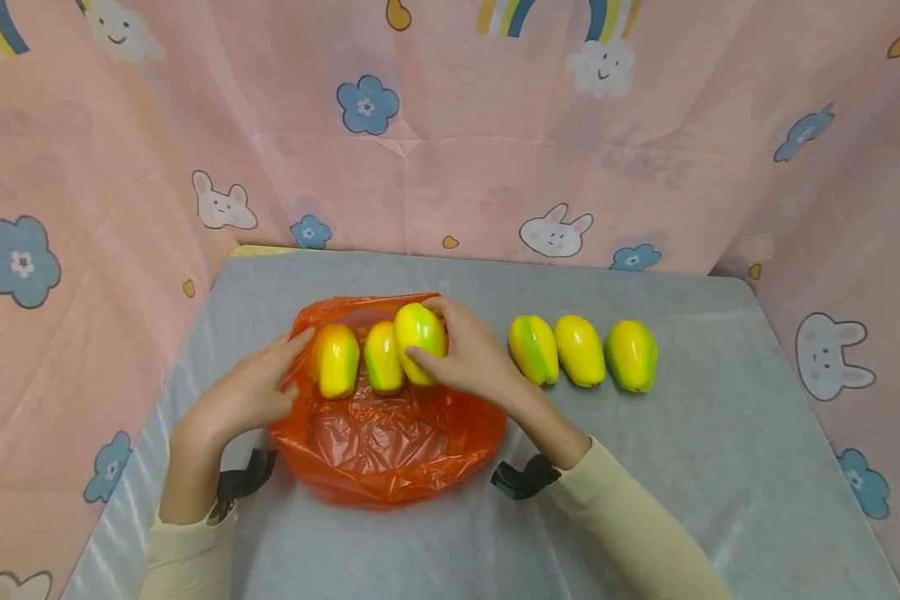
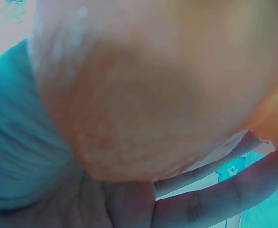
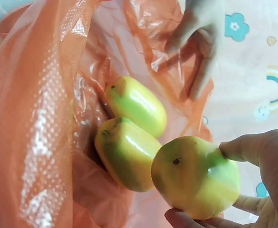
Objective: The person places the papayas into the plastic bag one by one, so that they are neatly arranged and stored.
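My right hand holds a yellow-green fruit, shaped like a mango or papaya, above an orange-red plastic bag. Thumb and fingers grip it from the sides in the right wrist view, where its dark stem spot faces the camera. Inside the wide bag mouth lie two similar fruits, a left one and a middle one next to the held fruit. On the bag's left rim, my left hand touches the plastic with spread, fairly straight fingers; bag film blurs much of the left wrist view.
Three more yellow-green fruits stand in a row right of the bag: one nearest it, a middle one and a far right one. A grey cloth covers the table. Pink patterned curtain hangs behind and at both sides.
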